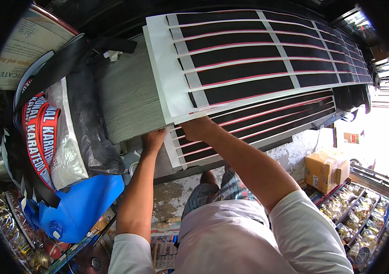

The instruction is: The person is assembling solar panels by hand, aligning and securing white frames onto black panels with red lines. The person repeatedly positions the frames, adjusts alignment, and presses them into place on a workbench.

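A long white sheet (163, 93) carries rows of black strips (240, 75) edged in red and white, crossed by pale grey bands. It lies on a grey board (128, 86). Below its near edge runs a second striped panel (258, 125) of the same kind. My right hand (196, 129) reaches in at the near edge of the upper sheet, over the lower panel, its fingers hidden beneath the sheet. Beside it, my left hand (153, 138) is at the near left corner, under the board's edge. Its fingertips are out of sight, so any grip cannot be made out.
At the left lie rolled red and black lettered straps (39, 132), a clear plastic-wrapped bundle (68, 137) and black plastic (96, 123). A blue jug (82, 205) stands below them. A cardboard box (327, 169) sits at the right, above racks of small bagged goods (356, 212).
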A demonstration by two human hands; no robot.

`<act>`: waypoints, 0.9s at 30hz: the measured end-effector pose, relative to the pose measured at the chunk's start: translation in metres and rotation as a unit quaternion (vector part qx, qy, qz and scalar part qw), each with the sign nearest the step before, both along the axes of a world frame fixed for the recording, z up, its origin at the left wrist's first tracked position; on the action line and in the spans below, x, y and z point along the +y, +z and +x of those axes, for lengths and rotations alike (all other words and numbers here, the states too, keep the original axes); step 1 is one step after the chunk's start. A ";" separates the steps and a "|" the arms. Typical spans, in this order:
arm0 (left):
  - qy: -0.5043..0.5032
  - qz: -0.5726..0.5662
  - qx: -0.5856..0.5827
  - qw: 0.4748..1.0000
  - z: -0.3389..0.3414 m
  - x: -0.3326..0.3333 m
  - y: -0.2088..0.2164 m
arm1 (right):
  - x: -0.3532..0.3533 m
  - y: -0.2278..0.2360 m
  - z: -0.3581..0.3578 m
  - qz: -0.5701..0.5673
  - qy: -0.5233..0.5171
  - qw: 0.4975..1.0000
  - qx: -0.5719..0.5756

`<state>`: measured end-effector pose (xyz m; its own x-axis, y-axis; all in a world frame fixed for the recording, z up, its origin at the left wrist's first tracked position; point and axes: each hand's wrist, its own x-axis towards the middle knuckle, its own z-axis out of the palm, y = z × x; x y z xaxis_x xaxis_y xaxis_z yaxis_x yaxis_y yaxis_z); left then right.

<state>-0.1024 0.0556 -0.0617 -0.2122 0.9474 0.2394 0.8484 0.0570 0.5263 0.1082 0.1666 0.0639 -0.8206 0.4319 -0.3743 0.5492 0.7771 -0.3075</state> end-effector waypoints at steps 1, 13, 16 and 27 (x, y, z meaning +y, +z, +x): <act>0.006 -0.011 -0.001 1.000 -0.002 -0.001 -0.003 | 0.001 -0.002 0.000 -0.009 -0.013 1.000 0.017; -0.047 0.063 0.166 0.983 -0.001 0.021 0.033 | 0.008 0.004 -0.002 -0.048 -0.032 0.998 0.005; -0.056 0.056 0.188 0.979 0.006 0.019 0.043 | 0.010 0.008 0.000 -0.048 -0.018 0.998 -0.022; -0.032 0.085 0.197 0.976 0.004 0.020 0.027 | 0.014 0.006 -0.003 -0.053 -0.017 0.998 -0.027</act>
<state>-0.0986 0.0759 -0.0349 -0.0138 0.8955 0.4449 0.9857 -0.0626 0.1564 0.1056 0.1805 0.0700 -0.7833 0.4150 -0.4629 0.5932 0.7216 -0.3569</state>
